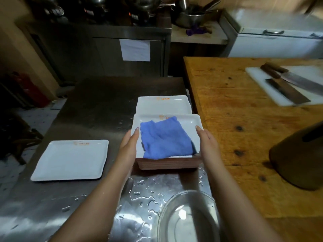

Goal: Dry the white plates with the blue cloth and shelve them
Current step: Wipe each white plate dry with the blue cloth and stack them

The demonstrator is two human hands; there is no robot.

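Wet steel desk (97, 105) carries a plate stack (167, 164), its lower plates mostly hidden. Left hand (128, 144) and right hand (208, 142) grip the top plate's (176, 118) side edges; the blue cloth (166, 138) lies folded on it, fingers underneath unseen.

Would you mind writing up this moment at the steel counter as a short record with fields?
surface: wet steel counter beside a wooden table
held item: white plate on top of a stack
left hand: grips the plate's left edge
right hand: grips its right edge
cloth: blue cloth lies folded on the held plate
other plates: one single plate to the left; another stack behind
foreground: glass bowl
on the table: cutting board with two cleavers
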